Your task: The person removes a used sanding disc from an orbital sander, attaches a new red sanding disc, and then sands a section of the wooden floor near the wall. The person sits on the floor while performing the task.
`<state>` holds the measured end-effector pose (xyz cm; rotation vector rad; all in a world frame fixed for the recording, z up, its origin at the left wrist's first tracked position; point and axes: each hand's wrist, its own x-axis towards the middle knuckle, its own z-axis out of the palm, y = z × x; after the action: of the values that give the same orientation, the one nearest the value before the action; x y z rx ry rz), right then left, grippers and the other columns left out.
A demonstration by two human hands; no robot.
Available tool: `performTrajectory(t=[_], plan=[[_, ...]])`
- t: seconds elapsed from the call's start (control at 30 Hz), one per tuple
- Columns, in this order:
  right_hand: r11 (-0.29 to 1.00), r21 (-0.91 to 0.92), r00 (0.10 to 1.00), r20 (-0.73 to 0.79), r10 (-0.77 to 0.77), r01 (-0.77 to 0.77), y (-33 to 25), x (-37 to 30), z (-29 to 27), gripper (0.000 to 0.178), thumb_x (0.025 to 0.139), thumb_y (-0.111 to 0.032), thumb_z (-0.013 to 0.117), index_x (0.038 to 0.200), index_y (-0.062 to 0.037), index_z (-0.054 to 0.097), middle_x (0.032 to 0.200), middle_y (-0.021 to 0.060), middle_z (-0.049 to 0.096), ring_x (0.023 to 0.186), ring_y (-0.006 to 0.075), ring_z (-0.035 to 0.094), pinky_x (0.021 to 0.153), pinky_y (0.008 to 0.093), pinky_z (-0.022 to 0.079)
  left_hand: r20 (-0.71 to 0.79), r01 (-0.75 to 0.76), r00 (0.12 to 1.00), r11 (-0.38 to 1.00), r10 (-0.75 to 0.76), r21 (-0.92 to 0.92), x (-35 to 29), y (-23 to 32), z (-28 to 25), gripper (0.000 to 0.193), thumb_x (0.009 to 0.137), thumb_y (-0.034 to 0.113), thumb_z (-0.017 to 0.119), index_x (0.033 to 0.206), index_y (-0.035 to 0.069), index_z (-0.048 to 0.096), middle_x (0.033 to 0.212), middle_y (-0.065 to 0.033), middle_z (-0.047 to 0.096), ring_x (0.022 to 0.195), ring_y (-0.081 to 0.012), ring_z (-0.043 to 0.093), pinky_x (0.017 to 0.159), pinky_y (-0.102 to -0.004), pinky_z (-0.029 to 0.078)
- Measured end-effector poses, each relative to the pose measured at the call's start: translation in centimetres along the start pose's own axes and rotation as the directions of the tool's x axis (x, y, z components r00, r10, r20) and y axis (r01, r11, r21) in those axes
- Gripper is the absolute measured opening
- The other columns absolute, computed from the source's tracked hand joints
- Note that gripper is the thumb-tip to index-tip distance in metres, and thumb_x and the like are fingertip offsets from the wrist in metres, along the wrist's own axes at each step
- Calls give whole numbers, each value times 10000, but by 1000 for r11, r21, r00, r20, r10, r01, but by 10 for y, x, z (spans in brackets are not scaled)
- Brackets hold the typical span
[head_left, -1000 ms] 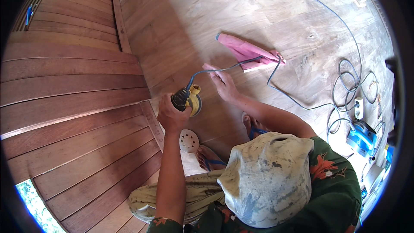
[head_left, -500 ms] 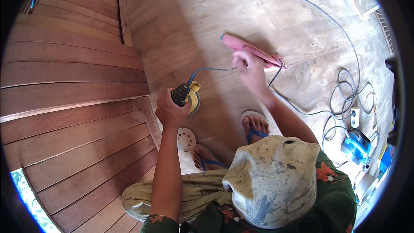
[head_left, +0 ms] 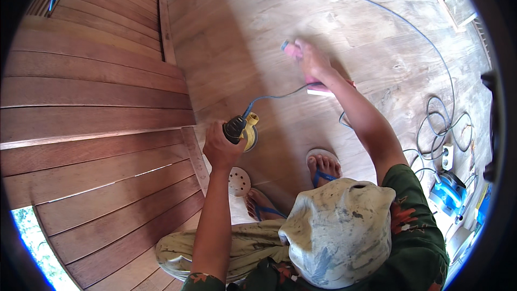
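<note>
My left hand (head_left: 222, 148) is wrapped around the black body of a yellow and black orbital sander (head_left: 248, 132). It is held off to the left, by the edge of the raised planks, and its blue-grey cord rises from the top. Farther ahead, my right hand (head_left: 314, 63) has closed on a long pink cloth-like thing with a grey end (head_left: 293, 51) lying on the floor. The hand is slightly blurred and covers its middle. A pale strip (head_left: 321, 92) shows beneath its near part. Near my foot lies a round sanding disc (head_left: 239, 182) with holes.
Raised reddish wooden planks (head_left: 97, 118) fill the left side. A cable (head_left: 398, 13) crosses the wooden floor to loose coils (head_left: 441, 121) at right, near a white socket block (head_left: 447, 156) and a blue power tool (head_left: 448, 194). My sandalled feet (head_left: 325, 167) are close by.
My right hand has moved forward and taken hold of the pink thing, which has shifted slightly. The cord now passes by my right wrist. My left hand still holds the sander.
</note>
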<state>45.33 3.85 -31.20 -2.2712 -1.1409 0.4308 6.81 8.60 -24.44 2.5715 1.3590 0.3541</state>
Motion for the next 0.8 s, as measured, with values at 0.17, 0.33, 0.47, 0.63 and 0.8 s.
performTrajectory(t=[0.17,0.33,0.47,0.63,0.8], plan=[[940,-74,840,-429,-332,333,-29,28,-55,445,1024,-21,672,1439,-175,636,1207,207,782,1045,459,773,900,585,627,-36,-14,999,999,16,52,0,-4,2,535,734,306,862,1188,117,652,1083,-132,708,1055,-404,716,849,-560,599],[826,133,628,-718,-301,548,-71,44,-99,391,1059,-295,767,1402,-156,643,1151,97,809,989,321,811,851,524,646,-38,-24,999,999,25,25,2,-6,3,528,740,304,857,1189,119,651,1080,-127,711,1057,-403,719,851,-562,602],[549,522,474,-847,242,653,-92,55,-146,329,1093,-70,665,1411,2,616,1225,73,697,1119,186,659,1007,354,544,-32,-27,999,999,28,26,0,-5,2,523,738,296,856,1185,120,650,1087,-126,713,1058,-400,719,849,-561,603],[646,390,617,-770,-162,656,-98,53,-148,481,1066,-222,853,1413,9,612,1298,150,750,1191,224,704,1037,367,567,-40,-29,999,999,31,44,1,-7,1,525,730,270,861,1186,118,649,1093,-132,712,1054,-402,717,846,-558,601],[853,18,853,-10,-521,521,-99,40,-55,389,1118,-519,695,1344,-212,621,1008,10,856,870,261,824,753,494,639,-5,-28,1000,999,29,25,0,-5,1,539,720,271,874,1185,117,648,1105,-131,711,1057,-404,714,852,-559,599]])
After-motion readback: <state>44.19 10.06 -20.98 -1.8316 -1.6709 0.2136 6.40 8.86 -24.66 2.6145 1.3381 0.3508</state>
